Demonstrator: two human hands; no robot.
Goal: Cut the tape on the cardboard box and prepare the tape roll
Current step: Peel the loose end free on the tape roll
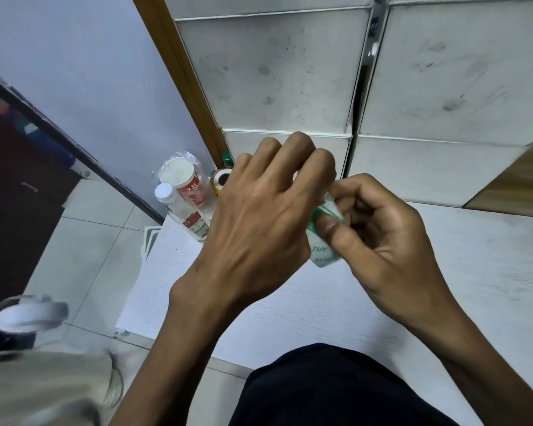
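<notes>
Both hands meet above a white table [490,272]. My right hand [379,229] grips a small tape roll [323,256] with a white and green printed label; its thumb presses on the roll's face. My left hand [259,216] covers the roll's left side, fingers curled over its top edge. Most of the roll is hidden between the hands. No cardboard box is in view.
At the table's far left corner stand a clear bottle with a white cap [182,210], a bagged white-lidded cup [182,179] and a yellow tin [220,179]. Scuffed white cabinet doors [274,72] rise behind. Tiled floor [90,241] lies to the left.
</notes>
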